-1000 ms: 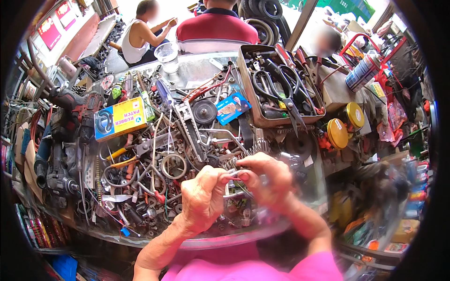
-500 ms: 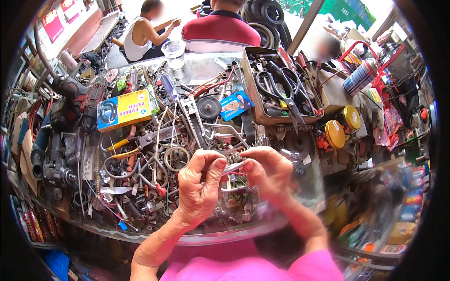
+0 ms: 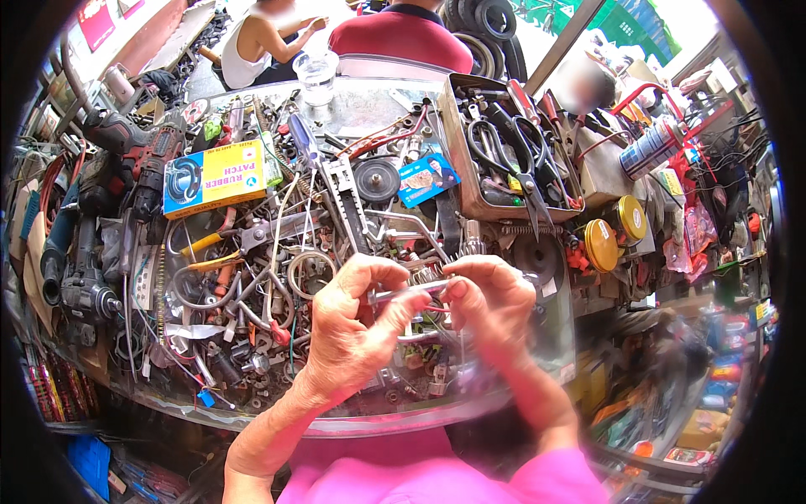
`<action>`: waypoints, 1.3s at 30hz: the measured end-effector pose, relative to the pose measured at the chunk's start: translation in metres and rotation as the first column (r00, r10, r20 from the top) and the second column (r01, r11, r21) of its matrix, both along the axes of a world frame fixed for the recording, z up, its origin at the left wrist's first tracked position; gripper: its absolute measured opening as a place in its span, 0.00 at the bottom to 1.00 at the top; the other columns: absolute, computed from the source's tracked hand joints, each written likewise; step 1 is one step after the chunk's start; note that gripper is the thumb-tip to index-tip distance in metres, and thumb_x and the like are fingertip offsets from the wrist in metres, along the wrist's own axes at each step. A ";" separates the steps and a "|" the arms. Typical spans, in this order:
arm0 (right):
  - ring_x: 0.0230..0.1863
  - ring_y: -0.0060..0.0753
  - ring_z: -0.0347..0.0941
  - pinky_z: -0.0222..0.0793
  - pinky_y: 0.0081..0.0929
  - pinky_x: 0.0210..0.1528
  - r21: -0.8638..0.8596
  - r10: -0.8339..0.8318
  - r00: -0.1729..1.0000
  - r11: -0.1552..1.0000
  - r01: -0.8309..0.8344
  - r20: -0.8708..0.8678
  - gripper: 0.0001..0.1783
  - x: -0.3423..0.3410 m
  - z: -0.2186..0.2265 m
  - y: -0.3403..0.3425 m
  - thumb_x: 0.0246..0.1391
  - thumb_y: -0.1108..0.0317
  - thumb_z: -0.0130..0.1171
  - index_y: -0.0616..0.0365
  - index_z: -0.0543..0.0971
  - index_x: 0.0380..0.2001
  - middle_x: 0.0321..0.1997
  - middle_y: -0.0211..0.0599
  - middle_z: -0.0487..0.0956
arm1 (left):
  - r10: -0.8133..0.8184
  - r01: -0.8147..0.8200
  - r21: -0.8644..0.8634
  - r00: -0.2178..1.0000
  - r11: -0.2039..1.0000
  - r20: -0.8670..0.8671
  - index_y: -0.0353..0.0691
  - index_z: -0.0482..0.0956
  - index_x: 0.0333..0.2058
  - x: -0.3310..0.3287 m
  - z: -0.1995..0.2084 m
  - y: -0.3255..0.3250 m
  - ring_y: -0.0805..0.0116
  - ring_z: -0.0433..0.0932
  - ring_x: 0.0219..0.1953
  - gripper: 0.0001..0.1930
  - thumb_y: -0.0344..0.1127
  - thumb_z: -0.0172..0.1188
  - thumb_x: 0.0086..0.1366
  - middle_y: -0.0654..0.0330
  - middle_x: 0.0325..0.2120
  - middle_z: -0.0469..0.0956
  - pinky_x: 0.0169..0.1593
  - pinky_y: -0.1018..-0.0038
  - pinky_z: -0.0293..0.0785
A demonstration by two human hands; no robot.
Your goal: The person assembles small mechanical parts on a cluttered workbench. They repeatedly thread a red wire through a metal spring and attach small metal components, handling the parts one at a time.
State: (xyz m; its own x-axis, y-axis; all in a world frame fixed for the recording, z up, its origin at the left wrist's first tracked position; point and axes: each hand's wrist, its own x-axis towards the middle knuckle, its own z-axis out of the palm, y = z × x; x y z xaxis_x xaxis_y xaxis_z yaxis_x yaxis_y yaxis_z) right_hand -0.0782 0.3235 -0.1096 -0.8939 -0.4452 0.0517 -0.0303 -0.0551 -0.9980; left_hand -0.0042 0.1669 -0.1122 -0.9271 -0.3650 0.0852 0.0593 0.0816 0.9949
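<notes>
A thin metal rod [image 3: 434,286] lies nearly level between my two hands, above the middle of the cluttered table. My left hand [image 3: 348,328] is closed on its left end, the fingers curled and the thumb stretched along it. At the other end, my right hand [image 3: 494,307] pinches it between thumb and forefinger; that hand is slightly blurred. Just beyond the rod shows a ridged, coil-like metal piece [image 3: 426,274]; whether it is held or lies on the table, I cannot tell. Loose metal parts and an adjustable ring lie around and below my hands.
A metal box [image 3: 478,202] of scissors and pliers stands at the right, near yellow-lidded jars [image 3: 599,245]. At the left lie a yellow-blue carton [image 3: 214,179] and power drills [image 3: 155,164]. A clear cup [image 3: 317,80] stands at the far edge. Other people sit beyond.
My left thumb has moved from upright to stretched out along the rod, so more of the rod shows. Both hands stay close together. The whole view has shifted slightly.
</notes>
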 end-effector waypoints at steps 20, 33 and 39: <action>0.21 0.11 0.69 0.62 0.11 0.20 0.031 0.045 0.999 0.998 -0.046 0.009 0.11 -0.003 0.005 0.003 0.54 0.70 0.62 0.65 0.78 0.39 0.28 0.31 0.80 | -0.043 0.043 0.017 0.999 0.999 0.027 0.37 0.76 0.35 0.008 0.008 0.005 0.82 0.68 0.20 0.05 0.25 0.61 0.60 0.64 0.25 0.75 0.22 0.84 0.64; 0.20 0.10 0.69 0.62 0.11 0.20 0.054 0.073 0.997 0.996 -0.072 -0.013 0.10 -0.005 0.005 0.004 0.55 0.70 0.62 0.64 0.78 0.38 0.26 0.30 0.80 | 0.018 -0.017 0.073 1.000 0.997 -0.024 0.36 0.76 0.38 0.007 0.009 0.008 0.82 0.70 0.21 0.05 0.27 0.59 0.63 0.66 0.20 0.74 0.24 0.84 0.66; 0.21 0.10 0.69 0.62 0.10 0.20 0.045 0.044 0.999 0.998 -0.043 -0.017 0.10 -0.005 0.004 0.004 0.55 0.69 0.62 0.64 0.78 0.38 0.26 0.29 0.80 | -0.006 -0.001 -0.082 0.997 0.997 -0.083 0.35 0.76 0.37 0.002 0.002 0.007 0.83 0.70 0.20 0.05 0.29 0.57 0.64 0.66 0.18 0.74 0.24 0.84 0.66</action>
